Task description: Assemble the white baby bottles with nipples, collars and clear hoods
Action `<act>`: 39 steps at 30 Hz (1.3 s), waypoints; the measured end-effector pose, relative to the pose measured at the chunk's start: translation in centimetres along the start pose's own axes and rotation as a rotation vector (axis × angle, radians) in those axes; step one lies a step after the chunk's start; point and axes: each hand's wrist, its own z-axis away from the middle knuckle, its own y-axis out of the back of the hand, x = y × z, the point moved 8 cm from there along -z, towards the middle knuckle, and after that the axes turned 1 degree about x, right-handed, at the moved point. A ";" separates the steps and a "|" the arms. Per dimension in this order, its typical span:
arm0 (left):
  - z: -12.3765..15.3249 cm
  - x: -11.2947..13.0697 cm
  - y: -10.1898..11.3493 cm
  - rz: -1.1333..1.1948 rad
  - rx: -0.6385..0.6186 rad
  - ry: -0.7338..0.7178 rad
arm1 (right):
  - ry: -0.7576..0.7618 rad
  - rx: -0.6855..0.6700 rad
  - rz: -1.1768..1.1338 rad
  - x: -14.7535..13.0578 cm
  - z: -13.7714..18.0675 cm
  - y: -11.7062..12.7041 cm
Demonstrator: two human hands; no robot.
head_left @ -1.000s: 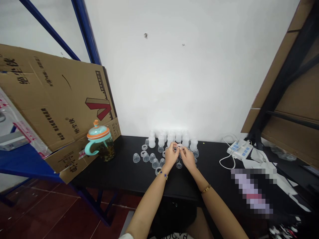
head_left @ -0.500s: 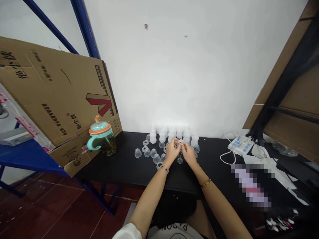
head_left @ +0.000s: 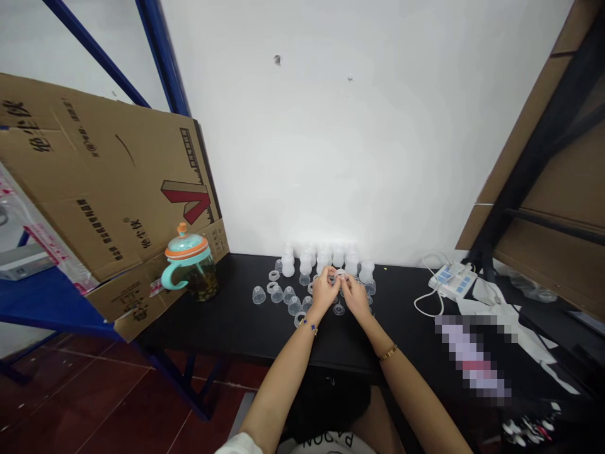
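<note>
Above the black table, my left hand [head_left: 326, 289] and my right hand [head_left: 354, 295] meet with fingers closed on one white bottle collar ring [head_left: 340, 273]. Whether something sits inside the ring is too small to tell. Behind my hands stand several frosted white baby bottles [head_left: 288, 266] in rows against the wall. To the left of my left hand lie several clear dome caps [head_left: 258, 294] and loose collar rings [head_left: 274, 275]. Just below my fingers, a clear bottle nipple [head_left: 339, 309] rests on the table. More clear parts are partly covered by my hands.
A teal-handled pitcher [head_left: 191, 265] with an orange-rimmed lid stands left, beside a large cardboard box [head_left: 118, 189]. At the right are a white power strip [head_left: 454, 280] with its cable, white paper [head_left: 501, 315] and a blurred purple patch [head_left: 470, 353]. The table [head_left: 208, 328] meets a white wall.
The view has tilted and shifted slightly. Both hands stay together on the ring, with the fingers a little closer around it. The parts on the table look unmoved.
</note>
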 end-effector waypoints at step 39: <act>0.3 0.4 -0.2 -0.071 -0.006 -0.054 | 0.015 0.051 -0.095 0.3 -0.1 0.3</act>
